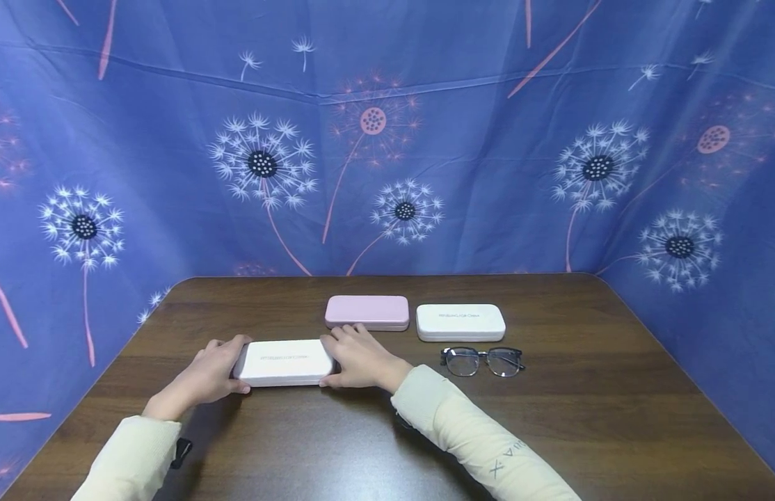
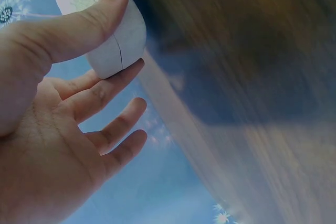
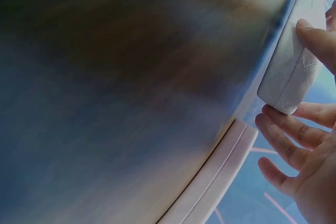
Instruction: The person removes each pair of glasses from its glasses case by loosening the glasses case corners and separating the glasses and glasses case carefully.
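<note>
Left grip point(image 1: 204, 372) and right grip point(image 1: 360, 358) clamp opposite ends of the nearer white case point(image 1: 284, 363), well inside the table's left edge point(image 1: 120, 366).

White gripped case point(image 1: 284, 362), pink case point(image 1: 366, 309), brown table point(image 1: 581, 424), blue dandelion-print cloth point(image 1: 488, 216)

A white case point(image 1: 284, 364) is being gripped at its left end by the left hand point(image 1: 206, 372) and at its right end by the right hand point(image 1: 360, 356). Beyond the right hand, a pink case point(image 1: 366, 311) and, just beside it, a second white case point(image 1: 460, 322) are being supported by the brown table point(image 1: 600, 403), as are dark-framed glasses point(image 1: 483, 354) nearer the front. The table is being backed by a blue dandelion-patterned cloth point(image 1: 481, 139).
</note>
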Tool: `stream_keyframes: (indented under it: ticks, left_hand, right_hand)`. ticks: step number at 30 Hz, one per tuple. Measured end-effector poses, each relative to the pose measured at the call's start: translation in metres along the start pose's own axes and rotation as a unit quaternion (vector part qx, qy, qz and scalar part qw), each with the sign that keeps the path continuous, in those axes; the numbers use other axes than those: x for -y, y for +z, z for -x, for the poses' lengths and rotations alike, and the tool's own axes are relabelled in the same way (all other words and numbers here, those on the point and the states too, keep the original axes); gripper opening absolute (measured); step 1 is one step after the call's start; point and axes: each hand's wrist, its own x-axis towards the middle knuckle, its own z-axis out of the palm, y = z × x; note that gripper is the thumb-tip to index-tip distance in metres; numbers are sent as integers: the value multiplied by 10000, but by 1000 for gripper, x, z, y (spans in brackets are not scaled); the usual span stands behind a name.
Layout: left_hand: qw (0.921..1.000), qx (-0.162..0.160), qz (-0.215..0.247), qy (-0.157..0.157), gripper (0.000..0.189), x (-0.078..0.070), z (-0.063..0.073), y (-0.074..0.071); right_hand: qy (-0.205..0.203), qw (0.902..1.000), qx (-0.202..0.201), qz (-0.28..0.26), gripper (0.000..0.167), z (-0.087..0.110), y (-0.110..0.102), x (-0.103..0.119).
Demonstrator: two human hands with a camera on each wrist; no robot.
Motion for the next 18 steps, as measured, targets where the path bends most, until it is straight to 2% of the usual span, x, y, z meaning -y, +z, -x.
stream_keyframes:
  ticks: [9, 18]
  left_hand:
    - [9999, -48, -143, -8, 74, 17, 3, -1]
    - [9998, 80, -107, -121, 74, 18, 5, -3]
  right_hand:
    - [97, 9996, 100, 232, 72, -15, 4, 14]
    - [206, 9989, 255, 332, 73, -21, 4, 21]
